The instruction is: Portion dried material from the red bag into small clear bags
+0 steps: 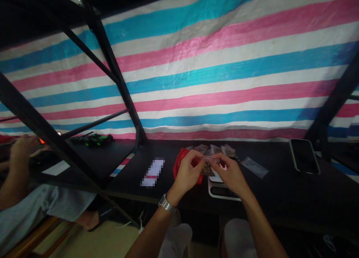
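Between my two hands is a small clear plastic bag (206, 169) with brownish bits in it. My left hand (188, 170) pinches the bag's top edge on one side, and my right hand (228, 172) pinches it on the other. Under and beside my left hand lies something red and bag-like (178, 164). A small white scale with a dark panel (224, 192) sits below my right hand, partly covered by it. Behind my hands, several filled clear bags (228, 150) lie together on the black table. To the right rests a flat clear bag (255, 167).
A phone (305, 156) lies at the right of the black table (280, 198). A blurred white-and-red paper (153, 172) is on the left. Black metal posts (112, 69) stand before a striped sheet (224, 82). Another person (19, 164) sits at the left, near a green-black model car (97, 139).
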`<state>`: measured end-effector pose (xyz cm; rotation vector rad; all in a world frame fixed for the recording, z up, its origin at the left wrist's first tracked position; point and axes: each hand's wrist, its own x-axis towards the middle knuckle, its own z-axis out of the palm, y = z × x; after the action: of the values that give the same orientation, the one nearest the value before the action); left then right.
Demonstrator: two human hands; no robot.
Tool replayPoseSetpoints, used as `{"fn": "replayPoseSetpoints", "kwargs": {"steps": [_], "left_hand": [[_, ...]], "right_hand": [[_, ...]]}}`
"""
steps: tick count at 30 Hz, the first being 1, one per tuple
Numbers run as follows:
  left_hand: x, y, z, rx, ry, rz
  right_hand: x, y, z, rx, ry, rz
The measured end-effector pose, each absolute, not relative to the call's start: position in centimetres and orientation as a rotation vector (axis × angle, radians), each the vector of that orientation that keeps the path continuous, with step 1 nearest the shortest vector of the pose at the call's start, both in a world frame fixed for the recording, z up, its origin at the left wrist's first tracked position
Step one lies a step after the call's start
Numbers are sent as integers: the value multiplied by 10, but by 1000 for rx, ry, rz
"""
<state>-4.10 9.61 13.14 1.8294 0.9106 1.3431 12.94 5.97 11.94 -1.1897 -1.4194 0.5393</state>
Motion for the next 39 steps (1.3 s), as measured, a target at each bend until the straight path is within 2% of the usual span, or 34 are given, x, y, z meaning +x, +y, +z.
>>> {"fn": "replayPoseSetpoints", "kwargs": {"steps": [6,11,14,18,23,27,29,32,36,39], "left_hand": [[-25,116,123,2010,935,1305],[-14,128,112,2034,1074,1489],[-27,139,104,2054,1409,1515],[-59,163,92,1888,1875,1276],[-79,185,72,1715,1709,925],[-84,186,64,1654,1591,1141],[-91,184,63,1692,1580,1307],[-110,180,64,1862,1561,1392],[-137,174,66,2146,1830,1249],[-144,170,64,2136,2027,1170]], "right_hand": [[136,70,107,-1186,-1386,590],[157,91,116,-1251,-1321,486],[185,112,125,-1414,-1139,267],[214,142,120,-1758,-1157,-148],[181,140,109,-1806,-1593,127],[121,98,120,-1548,-1952,690],[97,83,124,-1546,-2101,842],[79,79,123,-1688,-2231,754],[80,93,122,-1920,-2222,463],[82,97,120,-1962,-2158,372]]}}
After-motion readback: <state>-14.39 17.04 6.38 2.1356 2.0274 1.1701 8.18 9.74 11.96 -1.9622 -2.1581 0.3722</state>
